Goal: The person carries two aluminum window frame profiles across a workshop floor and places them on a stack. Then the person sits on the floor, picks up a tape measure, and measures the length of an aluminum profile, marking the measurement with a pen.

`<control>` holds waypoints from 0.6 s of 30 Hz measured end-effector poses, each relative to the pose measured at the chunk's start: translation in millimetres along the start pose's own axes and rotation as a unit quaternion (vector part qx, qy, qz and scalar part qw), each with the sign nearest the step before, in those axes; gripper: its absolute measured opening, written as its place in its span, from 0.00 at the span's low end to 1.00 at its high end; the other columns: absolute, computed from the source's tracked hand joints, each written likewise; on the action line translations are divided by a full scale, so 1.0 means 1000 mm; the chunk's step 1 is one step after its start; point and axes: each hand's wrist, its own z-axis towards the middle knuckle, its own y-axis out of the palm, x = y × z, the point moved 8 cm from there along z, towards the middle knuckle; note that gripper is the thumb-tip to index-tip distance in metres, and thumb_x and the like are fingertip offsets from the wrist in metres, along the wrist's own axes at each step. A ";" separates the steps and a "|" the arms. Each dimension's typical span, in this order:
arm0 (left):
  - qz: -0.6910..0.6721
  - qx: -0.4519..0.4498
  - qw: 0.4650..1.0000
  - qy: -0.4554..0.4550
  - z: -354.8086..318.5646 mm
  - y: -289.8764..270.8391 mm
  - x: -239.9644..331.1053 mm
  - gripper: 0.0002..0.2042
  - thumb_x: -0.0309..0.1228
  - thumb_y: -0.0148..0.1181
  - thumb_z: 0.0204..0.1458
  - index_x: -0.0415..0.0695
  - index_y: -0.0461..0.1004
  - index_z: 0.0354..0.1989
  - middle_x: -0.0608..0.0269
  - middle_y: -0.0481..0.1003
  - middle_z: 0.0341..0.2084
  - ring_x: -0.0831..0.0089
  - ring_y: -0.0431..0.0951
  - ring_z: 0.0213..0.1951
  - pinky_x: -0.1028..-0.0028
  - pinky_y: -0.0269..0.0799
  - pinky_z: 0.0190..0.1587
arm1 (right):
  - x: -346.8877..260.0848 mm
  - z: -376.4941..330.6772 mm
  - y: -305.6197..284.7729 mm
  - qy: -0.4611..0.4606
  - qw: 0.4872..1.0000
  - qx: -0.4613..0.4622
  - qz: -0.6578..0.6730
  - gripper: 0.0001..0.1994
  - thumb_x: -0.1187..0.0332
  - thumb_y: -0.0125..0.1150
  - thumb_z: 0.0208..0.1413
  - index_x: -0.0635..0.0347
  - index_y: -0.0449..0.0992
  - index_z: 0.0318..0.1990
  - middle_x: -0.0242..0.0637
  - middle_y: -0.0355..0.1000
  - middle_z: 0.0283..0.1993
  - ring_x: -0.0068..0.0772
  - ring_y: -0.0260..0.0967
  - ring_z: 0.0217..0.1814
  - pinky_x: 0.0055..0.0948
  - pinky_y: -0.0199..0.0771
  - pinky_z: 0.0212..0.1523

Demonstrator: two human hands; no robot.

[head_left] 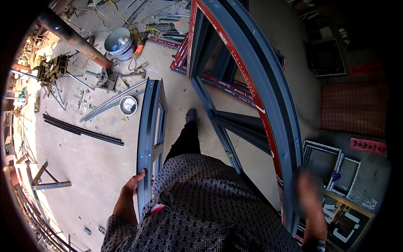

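Observation:
At my left side stands a slim blue-grey metal window frame, seen mostly edge-on. My left hand is closed round its near end, with the thumb on the outer face. A much larger blue-grey window frame rises along my right side, with crossbars and red protective film on its inner edge. Against the outer side of its near part is my right hand, so smeared that its fingers cannot be made out. My body is between the two frames, one shoe on the floor ahead.
Several dark bars and a round metal bowl lie on the floor at left. Farther off are a white bucket, a rusty post and stacked profiles. At right lie small white-edged frames.

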 end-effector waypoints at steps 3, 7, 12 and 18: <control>-0.020 0.014 0.999 -0.037 0.023 0.026 0.015 0.52 0.72 0.69 0.41 0.38 0.71 0.64 0.50 0.80 0.53 0.56 0.81 0.52 0.56 0.76 0.57 | -0.035 0.059 -0.032 0.001 0.996 -0.028 -0.089 0.34 0.33 0.49 0.67 0.60 0.72 0.30 0.26 0.63 0.25 0.22 0.59 0.30 0.31 0.63 0.32; -0.058 -0.014 0.998 -0.023 0.021 0.085 0.068 0.54 0.71 0.69 0.42 0.39 0.67 0.68 0.50 0.77 0.59 0.56 0.78 0.58 0.56 0.74 0.61 | -0.072 0.150 -0.051 -0.007 0.992 -0.105 -0.064 0.33 0.34 0.49 0.68 0.58 0.67 0.25 0.24 0.59 0.23 0.20 0.55 0.28 0.31 0.57 0.29; -0.092 0.006 0.995 -0.038 0.019 0.128 0.101 0.50 0.68 0.68 0.48 0.37 0.65 0.69 0.48 0.75 0.60 0.56 0.77 0.59 0.56 0.72 0.62 | -0.080 0.242 -0.064 -0.016 0.980 -0.195 -0.046 0.34 0.34 0.48 0.68 0.57 0.62 0.24 0.24 0.56 0.23 0.19 0.53 0.28 0.30 0.54 0.29; -0.183 0.023 0.982 -0.026 0.025 0.191 0.104 0.45 0.64 0.65 0.53 0.37 0.67 0.67 0.49 0.77 0.58 0.56 0.78 0.58 0.58 0.73 0.61 | -0.106 0.360 -0.086 -0.054 0.966 -0.249 -0.053 0.32 0.34 0.48 0.68 0.57 0.65 0.29 0.26 0.60 0.27 0.21 0.57 0.31 0.31 0.59 0.32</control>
